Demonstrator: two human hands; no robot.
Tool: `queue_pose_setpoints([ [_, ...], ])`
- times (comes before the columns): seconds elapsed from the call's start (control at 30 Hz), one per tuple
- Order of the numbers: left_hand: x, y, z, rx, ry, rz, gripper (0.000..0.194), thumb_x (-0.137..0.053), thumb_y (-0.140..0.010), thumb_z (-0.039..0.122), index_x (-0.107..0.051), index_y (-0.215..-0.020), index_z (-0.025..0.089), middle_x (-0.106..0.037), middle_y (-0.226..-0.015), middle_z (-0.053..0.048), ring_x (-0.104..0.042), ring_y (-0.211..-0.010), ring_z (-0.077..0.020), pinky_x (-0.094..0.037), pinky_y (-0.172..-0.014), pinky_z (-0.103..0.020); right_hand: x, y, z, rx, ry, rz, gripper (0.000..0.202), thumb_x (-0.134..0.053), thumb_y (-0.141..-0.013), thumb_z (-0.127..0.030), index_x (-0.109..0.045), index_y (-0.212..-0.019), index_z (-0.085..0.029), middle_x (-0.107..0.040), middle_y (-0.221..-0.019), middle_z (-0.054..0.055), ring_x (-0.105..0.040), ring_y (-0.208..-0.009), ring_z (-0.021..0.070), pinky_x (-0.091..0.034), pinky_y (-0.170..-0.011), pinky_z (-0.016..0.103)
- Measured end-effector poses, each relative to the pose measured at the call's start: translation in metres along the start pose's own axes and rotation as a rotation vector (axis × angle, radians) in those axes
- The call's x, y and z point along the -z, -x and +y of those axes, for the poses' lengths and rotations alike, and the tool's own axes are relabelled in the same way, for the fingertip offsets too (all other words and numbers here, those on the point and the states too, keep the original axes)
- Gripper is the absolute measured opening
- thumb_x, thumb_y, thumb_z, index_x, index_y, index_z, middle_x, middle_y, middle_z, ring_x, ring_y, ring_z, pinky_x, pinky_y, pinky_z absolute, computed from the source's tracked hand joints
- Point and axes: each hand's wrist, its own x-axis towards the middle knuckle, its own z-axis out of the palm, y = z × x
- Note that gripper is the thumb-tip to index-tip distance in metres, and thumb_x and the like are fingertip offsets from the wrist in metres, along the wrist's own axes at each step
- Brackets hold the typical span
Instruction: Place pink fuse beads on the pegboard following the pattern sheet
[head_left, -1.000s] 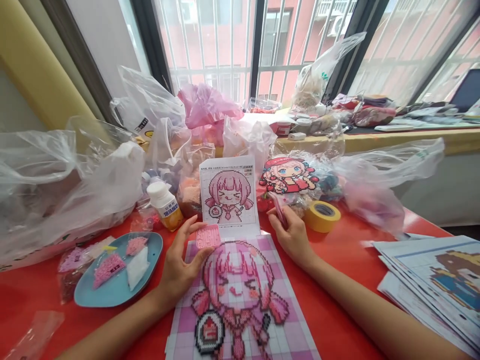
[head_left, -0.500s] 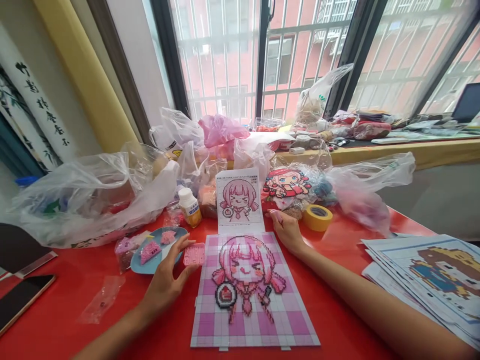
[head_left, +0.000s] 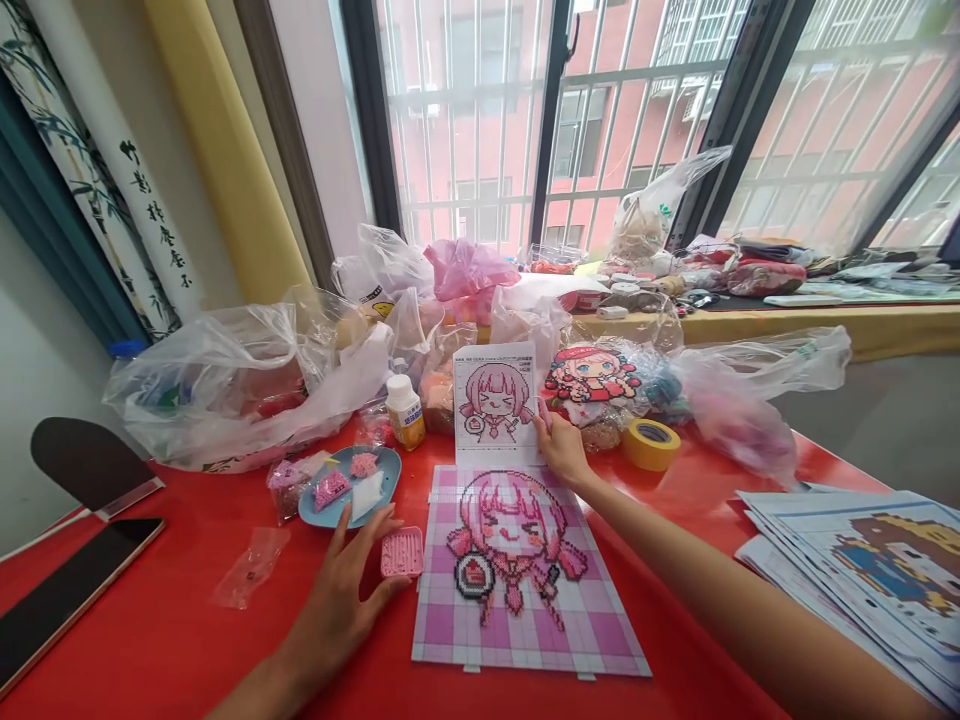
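My left hand [head_left: 337, 585] is open, fingers spread around a small pink ridged tray [head_left: 403, 552]; I cannot tell if the thumb touches it. Beside the tray lies a bead board [head_left: 525, 630] with a pink-haired cartoon figure made of small beads over a pink-and-white checked base. At the board's far edge, my right hand [head_left: 562, 450] is closed on a slim pink pen-like tool [head_left: 544, 412], its tip over the right edge of a printed pattern sheet [head_left: 495, 455]. That sheet leans upright and shows the same figure.
A blue plate [head_left: 311, 510] holds pink bead piles and a white piece. Behind stand a white-capped bottle [head_left: 405, 412], plastic bags [head_left: 247, 400] and a finished bead figure [head_left: 592, 375]. Yellow tape [head_left: 651, 444] and printed sheets [head_left: 862, 570] lie right; a phone [head_left: 75, 590] lies left.
The view has shifted left, so things appear farther right. My right hand has brought the pink tool up against the pattern sheet's edge. My left hand has moved slightly nearer to me by the tray.
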Motion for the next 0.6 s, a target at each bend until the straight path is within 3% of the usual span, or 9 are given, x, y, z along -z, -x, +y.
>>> queue_pose_setpoints([
  [0.07,0.005,0.0,0.002,-0.005,-0.035,-0.036,0.055,-0.055,-0.093,0.039,-0.04,-0.145,0.031,-0.061,-0.141,-0.007,-0.015,-0.15,-0.0342,-0.023,-0.114,-0.066,-0.002,0.0,-0.005,0.003,-0.007,0.017,0.035,-0.058,-0.094,-0.038,-0.057,-0.122,-0.017,-0.06,-0.122,0.009,-0.062,-0.103,0.0207,-0.054,-0.086,0.042],
  [0.13,0.009,-0.001,0.005,-0.049,-0.067,-0.051,0.059,-0.054,-0.094,0.038,-0.031,-0.148,0.031,-0.065,-0.135,-0.006,-0.027,-0.148,-0.0318,-0.01,-0.117,-0.066,-0.003,0.0,-0.01,0.012,-0.021,0.038,0.036,-0.058,-0.094,-0.037,-0.057,-0.123,-0.017,-0.06,-0.122,0.009,-0.062,-0.103,0.0207,-0.054,-0.086,0.043],
  [0.23,0.01,-0.002,0.008,-0.123,-0.098,0.018,0.062,-0.054,-0.094,0.036,-0.025,-0.149,0.03,-0.07,-0.127,-0.005,-0.041,-0.142,-0.0274,0.004,-0.118,-0.061,0.001,0.003,-0.018,0.037,-0.048,0.07,0.035,-0.058,-0.094,-0.037,-0.057,-0.122,-0.017,-0.06,-0.122,0.009,-0.062,-0.103,0.0204,-0.054,-0.086,0.042],
  [0.43,0.005,-0.004,0.004,-0.145,-0.084,0.04,0.06,-0.057,-0.091,0.034,-0.033,-0.146,0.026,-0.071,-0.127,-0.006,-0.046,-0.138,-0.026,0.002,-0.12,-0.057,0.03,0.013,-0.035,0.085,-0.098,0.172,0.032,-0.057,-0.094,-0.038,-0.059,-0.118,-0.016,-0.062,-0.115,0.008,-0.063,-0.096,0.0183,-0.055,-0.082,0.039],
  [0.53,0.011,-0.006,0.003,-0.145,-0.075,0.036,0.062,-0.061,-0.089,0.035,-0.036,-0.144,0.026,-0.069,-0.129,-0.007,-0.045,-0.139,-0.0269,-0.002,-0.12,-0.057,0.054,0.024,-0.043,0.133,-0.149,0.233,0.029,-0.055,-0.095,-0.041,-0.06,-0.105,-0.015,-0.063,-0.092,0.003,-0.06,-0.074,0.0123,-0.053,-0.068,0.03],
  [0.6,0.021,-0.004,0.007,-0.138,-0.07,0.047,0.059,-0.064,-0.086,0.038,-0.042,-0.14,0.027,-0.066,-0.134,-0.008,-0.041,-0.142,-0.0299,-0.007,-0.12,-0.059,0.072,0.038,-0.048,0.179,-0.2,0.253,0.033,-0.05,-0.095,-0.047,-0.06,-0.089,-0.016,-0.056,-0.067,-0.001,-0.05,-0.056,0.011,-0.045,-0.053,0.026],
])
